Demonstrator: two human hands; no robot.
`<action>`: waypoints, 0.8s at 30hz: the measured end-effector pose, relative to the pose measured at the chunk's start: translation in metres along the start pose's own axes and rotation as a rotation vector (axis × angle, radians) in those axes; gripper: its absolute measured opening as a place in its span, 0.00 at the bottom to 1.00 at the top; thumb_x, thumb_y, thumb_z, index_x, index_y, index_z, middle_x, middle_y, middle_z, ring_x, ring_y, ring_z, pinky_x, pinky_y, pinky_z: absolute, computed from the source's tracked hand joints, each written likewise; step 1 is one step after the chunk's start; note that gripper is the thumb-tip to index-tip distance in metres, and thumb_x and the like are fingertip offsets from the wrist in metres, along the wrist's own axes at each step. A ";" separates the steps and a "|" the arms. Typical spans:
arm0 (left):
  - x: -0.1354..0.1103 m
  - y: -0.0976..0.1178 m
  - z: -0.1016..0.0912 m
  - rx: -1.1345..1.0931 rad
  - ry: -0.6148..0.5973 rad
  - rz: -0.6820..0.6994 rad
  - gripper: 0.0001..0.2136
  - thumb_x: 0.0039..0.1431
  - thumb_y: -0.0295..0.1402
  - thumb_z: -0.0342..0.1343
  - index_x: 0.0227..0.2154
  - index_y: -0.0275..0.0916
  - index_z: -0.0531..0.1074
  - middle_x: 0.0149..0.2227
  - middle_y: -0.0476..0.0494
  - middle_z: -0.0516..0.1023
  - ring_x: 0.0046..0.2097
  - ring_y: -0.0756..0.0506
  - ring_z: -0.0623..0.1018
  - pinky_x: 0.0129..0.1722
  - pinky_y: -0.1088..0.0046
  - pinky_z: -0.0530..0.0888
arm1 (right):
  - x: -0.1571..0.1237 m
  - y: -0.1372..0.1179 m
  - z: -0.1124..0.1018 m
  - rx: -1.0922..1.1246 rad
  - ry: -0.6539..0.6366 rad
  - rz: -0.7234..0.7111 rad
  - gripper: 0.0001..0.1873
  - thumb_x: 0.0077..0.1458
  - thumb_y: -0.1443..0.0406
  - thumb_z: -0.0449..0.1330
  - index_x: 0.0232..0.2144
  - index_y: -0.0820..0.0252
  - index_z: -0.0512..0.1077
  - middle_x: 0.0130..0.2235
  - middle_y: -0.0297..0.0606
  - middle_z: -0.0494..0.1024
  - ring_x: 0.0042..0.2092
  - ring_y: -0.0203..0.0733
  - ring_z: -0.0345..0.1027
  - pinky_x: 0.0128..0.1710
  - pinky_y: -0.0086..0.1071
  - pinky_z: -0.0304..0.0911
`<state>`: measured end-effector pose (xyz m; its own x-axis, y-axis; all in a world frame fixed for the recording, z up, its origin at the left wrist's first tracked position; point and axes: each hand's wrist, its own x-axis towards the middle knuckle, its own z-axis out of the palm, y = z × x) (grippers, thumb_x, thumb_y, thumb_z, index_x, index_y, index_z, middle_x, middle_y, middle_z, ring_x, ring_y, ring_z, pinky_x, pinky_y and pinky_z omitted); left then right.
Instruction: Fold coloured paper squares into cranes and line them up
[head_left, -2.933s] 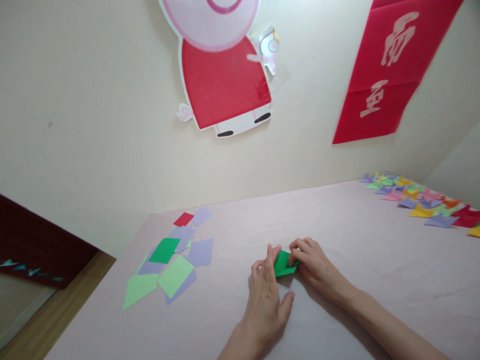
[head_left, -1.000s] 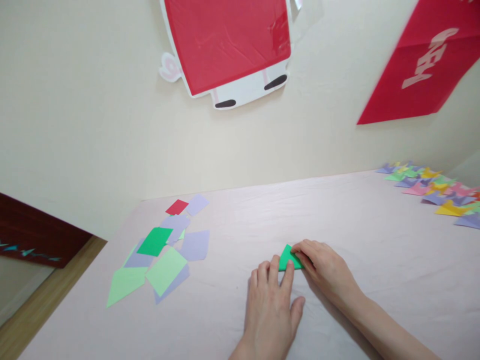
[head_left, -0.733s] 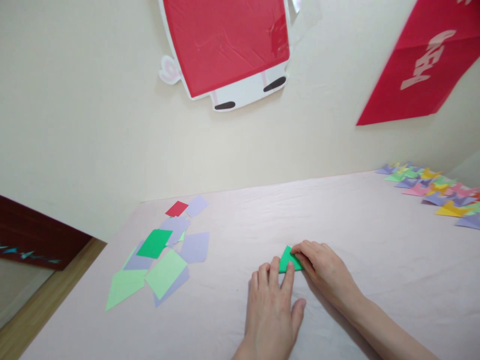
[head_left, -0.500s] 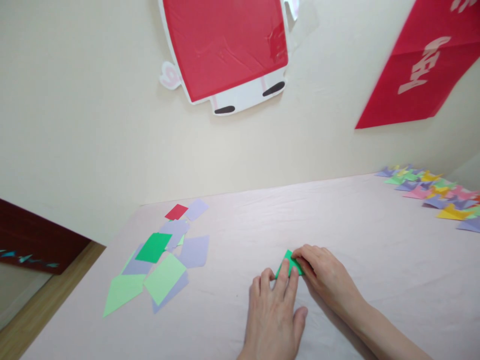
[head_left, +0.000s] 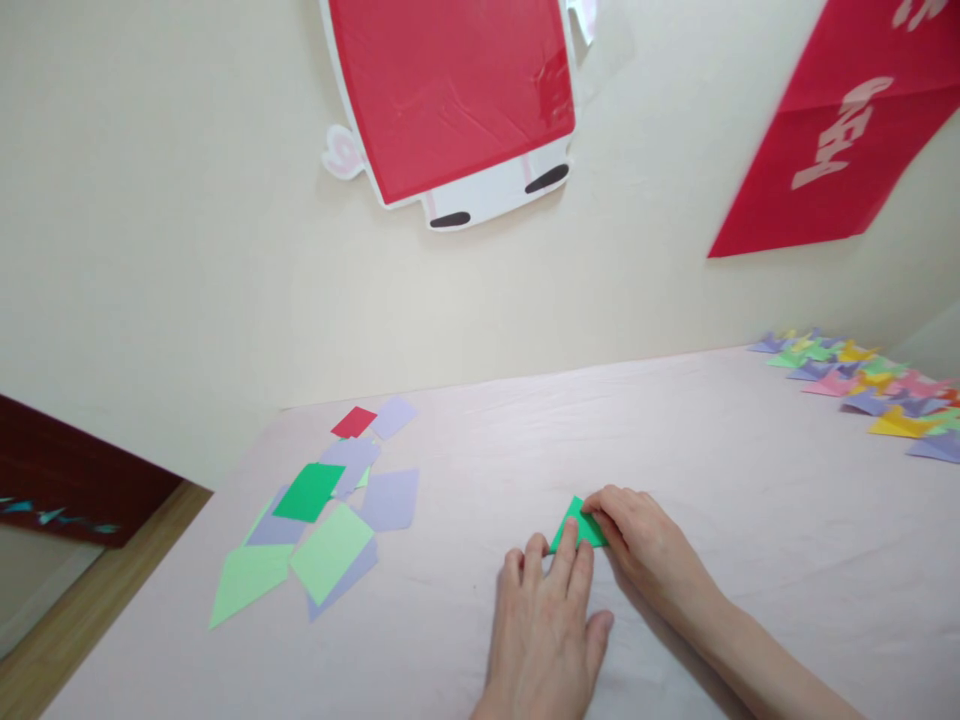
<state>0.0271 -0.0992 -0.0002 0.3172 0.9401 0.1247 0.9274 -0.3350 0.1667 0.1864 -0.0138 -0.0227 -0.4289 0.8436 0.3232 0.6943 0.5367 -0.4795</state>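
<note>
A small green sheet of paper (head_left: 570, 532), folded into a triangle, lies flat on the pale cloth in front of me. My left hand (head_left: 544, 610) rests palm down with its fingers stretched and apart, the fingertips pressing on the lower part of the green paper. At the paper's right edge, my right hand (head_left: 649, 545) has its fingers drawn together, pinching that edge. The right fingers hide part of the triangle's right side.
Left of my hands lie loose paper squares: dark green (head_left: 309, 492), light green (head_left: 334, 552), lilac (head_left: 390, 500) and red (head_left: 354, 422). Folded paper pieces (head_left: 892, 390) in several colours stand in rows at the far right. A wall (head_left: 637, 300) rises behind the cloth-covered surface (head_left: 465, 450).
Both hands stay almost in place on the green paper. The right fingers have shifted very slightly along its edge, and the view has moved a little.
</note>
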 end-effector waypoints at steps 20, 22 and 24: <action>0.004 -0.001 -0.016 -0.049 -0.049 -0.018 0.19 0.64 0.44 0.52 0.55 0.43 0.68 0.65 0.51 0.63 0.53 0.37 0.69 0.50 0.54 0.70 | 0.000 -0.012 -0.010 0.034 -0.062 0.072 0.03 0.60 0.67 0.55 0.35 0.58 0.68 0.36 0.38 0.75 0.39 0.46 0.67 0.41 0.39 0.58; 0.004 -0.001 -0.015 -0.051 -0.027 -0.020 0.19 0.64 0.44 0.53 0.55 0.44 0.68 0.64 0.53 0.64 0.54 0.37 0.69 0.52 0.54 0.70 | -0.001 -0.016 -0.012 0.017 -0.062 0.081 0.03 0.57 0.67 0.57 0.36 0.58 0.68 0.37 0.38 0.75 0.40 0.46 0.67 0.42 0.40 0.57; 0.003 -0.002 -0.012 -0.037 0.007 -0.027 0.20 0.63 0.45 0.54 0.55 0.45 0.68 0.64 0.53 0.64 0.55 0.37 0.69 0.54 0.53 0.69 | -0.003 -0.019 -0.013 0.006 -0.061 0.091 0.04 0.56 0.68 0.58 0.36 0.58 0.68 0.39 0.38 0.74 0.42 0.47 0.66 0.43 0.40 0.56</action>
<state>0.0240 -0.0968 0.0115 0.2905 0.9485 0.1266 0.9277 -0.3116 0.2057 0.1818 -0.0264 -0.0040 -0.3985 0.8883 0.2282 0.7284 0.4577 -0.5098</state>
